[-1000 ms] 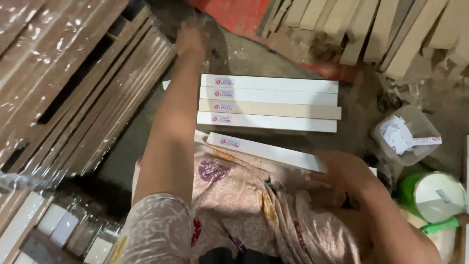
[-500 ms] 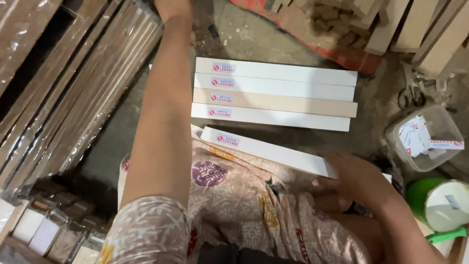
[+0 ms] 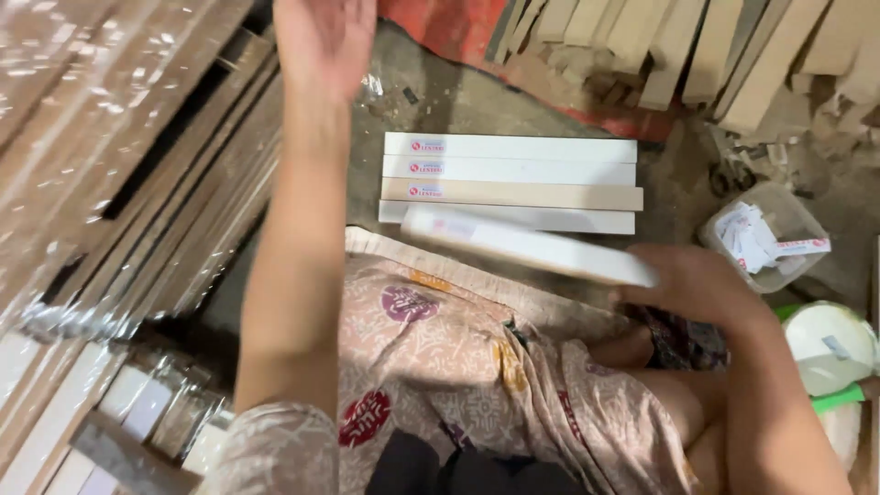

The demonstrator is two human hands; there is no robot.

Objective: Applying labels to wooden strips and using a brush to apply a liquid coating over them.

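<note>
From the head camera, looking down over your lap: your right hand (image 3: 683, 280) is closed on the near end of a long white strip (image 3: 532, 249), which it holds tilted and lifted just above the floor, over the edge of the patterned cloth (image 3: 431, 321) on your knees. The strip's far end hangs over the row of four flat strips (image 3: 510, 182) lying side by side on the concrete floor (image 3: 440, 101), three white and one beige, each with a small sticker near its left end.

Your left hand (image 3: 323, 37) is stretched forward and up, fingers spread and empty, near the stack of long brown boards wrapped in clear film (image 3: 119, 174) at your left. It touches nothing that shows here.

The held strip looks stiff, thin and light, probably a laminated or painted moulding; the smooth face may be slippery and its edges could chip if it knocks the others. Held by one end it will tend to droop and swing, so a grip nearer the middle, or a second hand under the far end, would steady it.

To your right stand a clear plastic tub of paper labels (image 3: 761, 234) and a white lidded pot (image 3: 830, 344). Bare wooden blocks (image 3: 697, 46) are heaped beyond the row.
</note>
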